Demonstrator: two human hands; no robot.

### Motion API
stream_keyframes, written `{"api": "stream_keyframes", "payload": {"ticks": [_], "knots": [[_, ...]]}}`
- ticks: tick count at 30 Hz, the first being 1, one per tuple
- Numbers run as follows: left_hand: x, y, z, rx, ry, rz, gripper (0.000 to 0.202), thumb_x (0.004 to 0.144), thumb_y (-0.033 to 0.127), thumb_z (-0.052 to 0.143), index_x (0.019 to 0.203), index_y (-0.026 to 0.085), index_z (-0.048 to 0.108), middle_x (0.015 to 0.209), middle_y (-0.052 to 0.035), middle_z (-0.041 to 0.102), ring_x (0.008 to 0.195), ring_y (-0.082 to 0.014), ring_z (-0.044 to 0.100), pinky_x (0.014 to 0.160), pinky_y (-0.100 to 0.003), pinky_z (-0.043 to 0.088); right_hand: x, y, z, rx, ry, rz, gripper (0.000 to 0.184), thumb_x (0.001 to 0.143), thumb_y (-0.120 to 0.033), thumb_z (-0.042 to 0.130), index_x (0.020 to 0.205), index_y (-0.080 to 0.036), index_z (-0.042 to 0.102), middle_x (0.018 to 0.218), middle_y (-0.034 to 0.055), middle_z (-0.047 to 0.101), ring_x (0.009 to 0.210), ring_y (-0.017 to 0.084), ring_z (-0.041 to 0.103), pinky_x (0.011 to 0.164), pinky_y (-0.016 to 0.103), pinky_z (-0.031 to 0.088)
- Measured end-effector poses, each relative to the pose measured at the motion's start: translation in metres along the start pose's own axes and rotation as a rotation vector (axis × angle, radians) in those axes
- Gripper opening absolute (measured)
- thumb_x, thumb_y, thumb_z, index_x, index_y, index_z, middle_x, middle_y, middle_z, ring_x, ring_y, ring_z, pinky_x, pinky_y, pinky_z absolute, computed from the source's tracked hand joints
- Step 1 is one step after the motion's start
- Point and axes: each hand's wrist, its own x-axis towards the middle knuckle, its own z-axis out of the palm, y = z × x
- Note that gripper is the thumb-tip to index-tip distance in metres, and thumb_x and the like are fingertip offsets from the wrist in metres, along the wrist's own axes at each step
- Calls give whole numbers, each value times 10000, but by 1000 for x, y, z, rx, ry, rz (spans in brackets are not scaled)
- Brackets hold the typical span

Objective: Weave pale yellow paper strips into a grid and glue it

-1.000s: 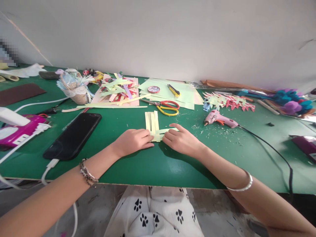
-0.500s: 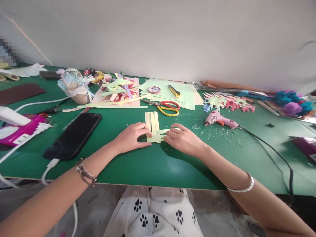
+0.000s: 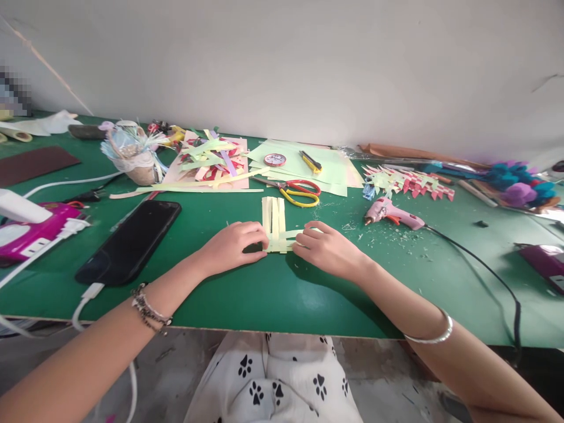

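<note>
Between my hands lies a small weave of pale yellow-green paper strips (image 3: 275, 220), several pointing away from me and others out to the right. My left hand (image 3: 238, 245) pinches the weave's near left corner between thumb and fingers. From the right, my right hand (image 3: 324, 249) closes on the sideways strips, its fingers covering part of them. Just beyond the weave are scissors (image 3: 302, 191) with red and yellow handles.
A pink glue gun (image 3: 394, 214) with a black cord rests to the right among paper scraps. At left lies a black phone (image 3: 130, 242) on a white cable. Behind are pale green sheets (image 3: 264, 155), a yellow cutter (image 3: 312, 161), a tape roll (image 3: 275, 160) and a pile of coloured strips (image 3: 211, 155).
My left thumb and fingers have drawn closer together at the weave's left corner. The upright strips stand a little straighter and slightly farther right. My right hand is nearly still.
</note>
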Motion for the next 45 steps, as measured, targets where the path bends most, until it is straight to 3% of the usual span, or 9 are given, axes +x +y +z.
{"api": "stream_keyframes", "payload": {"ticks": [14, 18, 22, 24, 27, 30, 36, 45], "knots": [[-1, 1, 0, 135, 16, 103, 204, 890, 265, 427, 776, 200, 583, 778, 11, 600, 709, -113, 534, 680, -262, 349, 0, 0, 0, -2, -5, 4, 317, 878, -55, 350, 713, -189, 584, 745, 13, 600, 683, 135, 504, 850, 315, 355], [-1, 2, 0, 124, 20, 92, 205, 866, 343, 477, 773, 200, 589, 783, 7, 599, 711, -122, 541, 685, -275, 357, 0, 0, 2, 35, -16, 16, 282, 871, -76, 373, 721, -191, 581, 751, 17, 600, 693, 140, 500, 850, 317, 350], [-1, 3, 0, 85, 128, 29, 258, 854, 428, 480, 863, 201, 602, 904, -31, 595, 819, -157, 556, 704, -277, 396, -1, -1, 2, 178, -23, 74, 236, 871, -178, 394, 740, -178, 590, 760, 33, 609, 707, 154, 515, 836, 335, 366], [-1, 3, 0, 56, 154, -40, 301, 850, 456, 473, 967, 205, 591, 962, -45, 579, 841, -165, 557, 694, -272, 420, -1, -2, 2, 316, -3, 154, 201, 870, -255, 411, 855, -171, 593, 814, 47, 614, 748, 167, 529, 827, 343, 379], [-2, 1, 2, 25, 98, -97, 345, 845, 475, 472, 1062, 222, 563, 1041, -54, 553, 876, -177, 558, 701, -277, 441, 1, -4, 4, 545, 30, 324, 321, 843, -378, 460, 1074, -161, 507, 980, 84, 594, 870, 201, 530, 811, 353, 399], [-1, 0, 3, 16, 52, -77, 317, 853, 449, 471, 1038, 215, 580, 1045, -58, 547, 924, -192, 547, 749, -294, 442, 8, -6, 9, 675, -4, 419, 420, 802, -420, 510, 1138, -178, 439, 1087, 97, 553, 973, 227, 494, 827, 372, 398], [0, -1, 3, 44, 48, -76, 302, 848, 438, 486, 1013, 216, 608, 1015, -55, 575, 933, -211, 527, 770, -326, 430, 24, -2, 18, 712, -86, 387, 353, 776, -402, 550, 1071, -218, 491, 1126, 60, 538, 1019, 220, 461, 928, 420, 284], [-1, -1, 3, 22, 37, -70, 307, 837, 440, 500, 1017, 214, 606, 1040, -56, 581, 936, -208, 542, 757, -311, 433, 26, -1, 20, 775, -73, 378, 299, 794, -416, 544, 1023, -225, 542, 1125, 45, 565, 999, 221, 479, 900, 409, 237]]}}
